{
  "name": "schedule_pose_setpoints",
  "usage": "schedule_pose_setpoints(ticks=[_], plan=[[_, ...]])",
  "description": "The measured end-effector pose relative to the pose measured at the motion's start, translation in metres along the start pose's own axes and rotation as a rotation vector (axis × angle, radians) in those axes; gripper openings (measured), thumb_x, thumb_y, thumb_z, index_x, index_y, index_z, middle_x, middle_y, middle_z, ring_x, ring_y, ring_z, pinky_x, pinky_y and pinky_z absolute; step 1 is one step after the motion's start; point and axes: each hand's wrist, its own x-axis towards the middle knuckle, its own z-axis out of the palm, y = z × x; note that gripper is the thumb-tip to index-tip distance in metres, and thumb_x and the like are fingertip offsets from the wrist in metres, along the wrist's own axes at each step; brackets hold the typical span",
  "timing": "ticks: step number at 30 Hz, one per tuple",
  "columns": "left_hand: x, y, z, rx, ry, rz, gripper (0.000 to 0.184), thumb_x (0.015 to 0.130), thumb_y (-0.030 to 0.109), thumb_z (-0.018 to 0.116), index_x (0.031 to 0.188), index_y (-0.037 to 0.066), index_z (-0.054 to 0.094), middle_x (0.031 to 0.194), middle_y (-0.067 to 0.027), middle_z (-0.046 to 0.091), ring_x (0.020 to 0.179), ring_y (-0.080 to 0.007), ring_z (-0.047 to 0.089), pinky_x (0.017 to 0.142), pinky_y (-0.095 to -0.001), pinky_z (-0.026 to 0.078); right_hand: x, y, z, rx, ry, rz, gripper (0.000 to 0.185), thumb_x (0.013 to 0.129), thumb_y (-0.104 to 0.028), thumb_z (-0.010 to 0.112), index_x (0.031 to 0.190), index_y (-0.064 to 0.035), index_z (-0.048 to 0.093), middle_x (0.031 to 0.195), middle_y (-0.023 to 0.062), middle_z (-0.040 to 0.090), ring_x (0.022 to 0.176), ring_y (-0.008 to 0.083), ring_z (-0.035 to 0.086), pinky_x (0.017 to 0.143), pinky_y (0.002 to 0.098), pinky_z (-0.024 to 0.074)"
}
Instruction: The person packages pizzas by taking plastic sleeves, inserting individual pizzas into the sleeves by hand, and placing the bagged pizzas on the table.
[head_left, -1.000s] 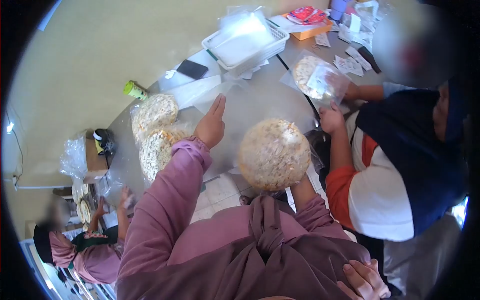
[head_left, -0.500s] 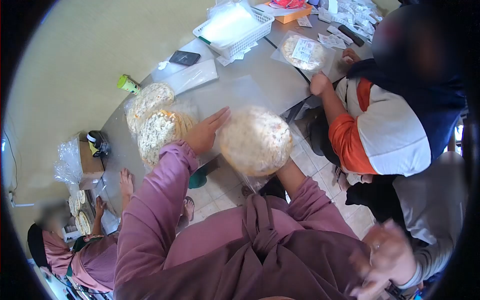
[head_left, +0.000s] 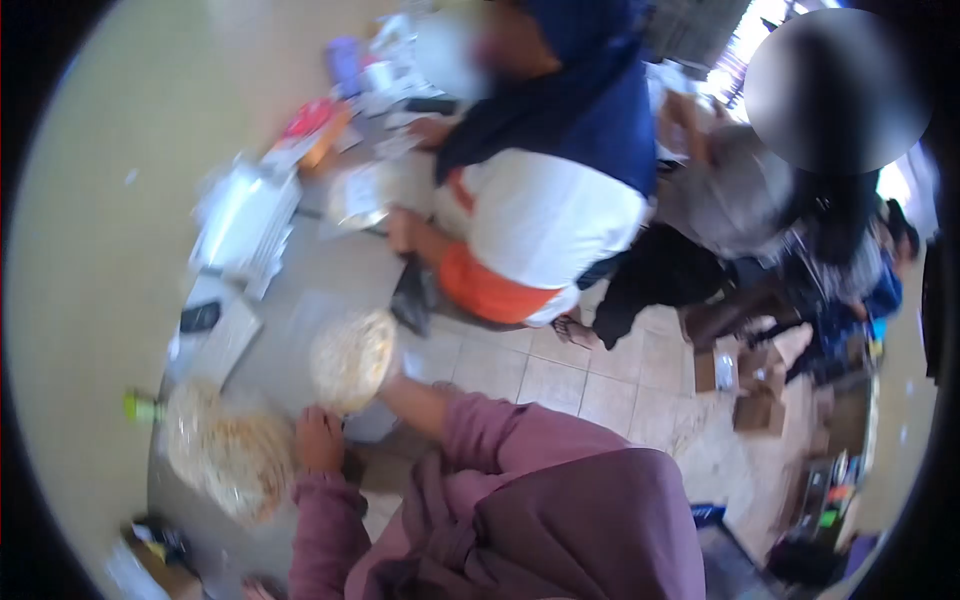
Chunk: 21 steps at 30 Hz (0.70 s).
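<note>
A clear plastic bag of pale, round, flat food pieces (head_left: 352, 358) is held up in front of me, over the table edge. My right hand (head_left: 393, 388) supports it from behind and below; the bag hides most of its fingers. Close to the bag's lower left edge is my left hand (head_left: 320, 440), its fingers curled in. Blur hides what, if anything, they pinch. To the left, more bagged round pieces (head_left: 235, 455) lie in a pile on the grey table (head_left: 285, 300).
A white basket (head_left: 245, 225), a phone (head_left: 200, 318) and a green cup (head_left: 143, 406) line the wall side. A co-worker in white and orange (head_left: 545, 225) stands at the table by another bag (head_left: 358, 195). Cardboard boxes (head_left: 758, 412) stand on the tiled floor.
My view has swung to the right and is blurred, bringing more people and boxes in. My left hand, flat and outstretched before, is now curled near the bag. My right hand still supports the bag.
</note>
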Motion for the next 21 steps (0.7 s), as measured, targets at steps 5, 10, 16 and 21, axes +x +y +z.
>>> schedule_pose_setpoints(ticks=[5, 10, 16, 21], plan=[[-0.002, 0.022, 0.005, -0.186, 0.045, 0.123, 0.017, 0.077, 0.009, 0.050, 0.066, -0.002, 0.042, 0.072, -0.0195, 0.049, 0.066, -0.0367, 0.049, 0.059, -0.0449, 0.037, 0.033, -0.006, -0.032, 0.105, -0.350, 0.159, 0.053, 0.084, -0.052, 0.041, 0.108, -0.0074, 0.057, 0.105, 0.0139, 0.060, 0.093, 0.0324, 0.057, 0.083, 0.0430, 0.0455], [-0.007, 0.004, 0.003, -0.386, 0.045, -0.020, 0.016, 0.075, 0.008, 0.051, 0.066, -0.003, 0.042, 0.065, -0.0175, 0.045, 0.060, -0.0326, 0.046, 0.056, -0.0392, 0.036, -0.003, -0.029, 0.025, -0.273, 0.011, 0.276, 0.046, 0.082, -0.037, 0.045, 0.115, -0.0047, 0.050, 0.111, 0.0162, 0.056, 0.100, 0.0324, 0.054, 0.090, 0.0453, 0.0401], [-0.010, 0.027, 0.003, -0.480, 0.049, 0.088, 0.014, 0.074, 0.009, 0.054, 0.068, -0.002, 0.047, 0.068, -0.0168, 0.049, 0.061, -0.0321, 0.048, 0.057, -0.0377, 0.038, -0.002, 0.006, 0.003, -0.257, 0.043, 0.213, 0.042, 0.079, -0.012, 0.048, 0.120, -0.0013, 0.045, 0.116, 0.0160, 0.053, 0.109, 0.0307, 0.050, 0.096, 0.0459, 0.0360], [-0.010, 0.024, 0.000, -0.448, -0.034, 0.172, 0.013, 0.074, 0.010, 0.055, 0.068, -0.001, 0.049, 0.069, -0.0155, 0.050, 0.063, -0.0321, 0.049, 0.057, -0.0390, 0.038, -0.003, 0.012, -0.009, -0.265, 0.200, 0.317, 0.039, 0.081, -0.006, 0.049, 0.119, 0.0002, 0.044, 0.116, 0.0157, 0.053, 0.108, 0.0308, 0.050, 0.097, 0.0454, 0.0360]])
